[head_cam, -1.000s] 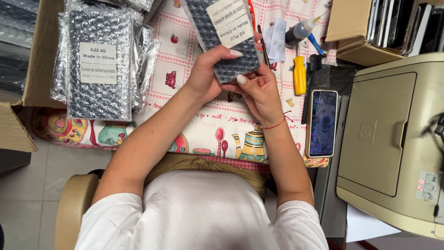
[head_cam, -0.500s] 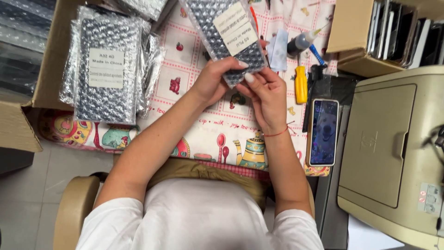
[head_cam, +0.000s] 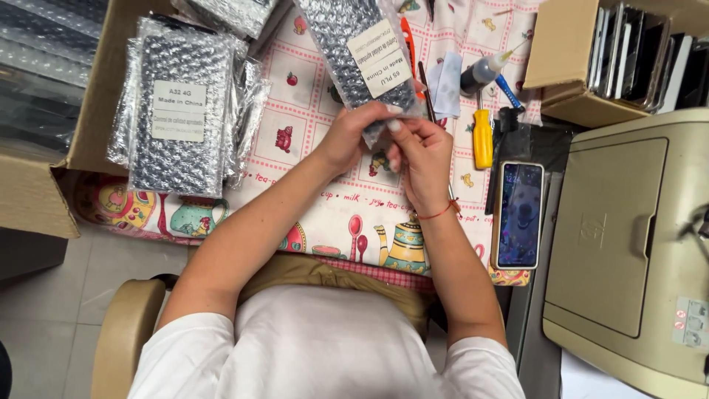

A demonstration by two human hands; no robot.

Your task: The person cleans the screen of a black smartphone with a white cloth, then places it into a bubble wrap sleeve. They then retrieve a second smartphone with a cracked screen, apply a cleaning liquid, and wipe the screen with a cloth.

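Head view — both hands (head_cam: 391, 144) grip a bubble-wrapped packet (head_cam: 354, 52) over the patterned tablecloth (head_cam: 332, 207); printer (head_cam: 628, 244) right.

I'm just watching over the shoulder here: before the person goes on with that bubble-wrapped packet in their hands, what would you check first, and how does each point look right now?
1. Both hands on the dark bubble-wrap packet with a white label: ok; left hand and right hand pinch its lower end.
2. Packet lifted off the patterned tablecloth: cannot tell.
3. Packet's end already opened: cannot tell, fingers cover it.
4. Yellow-handled screwdriver within reach: ok, it lies just right of the hands.
5. Smartphone with lit screen safe: not ok, it lies at the table edge.
6. Stack of bubble-wrap packets in the cardboard box apart from the hands: ok.
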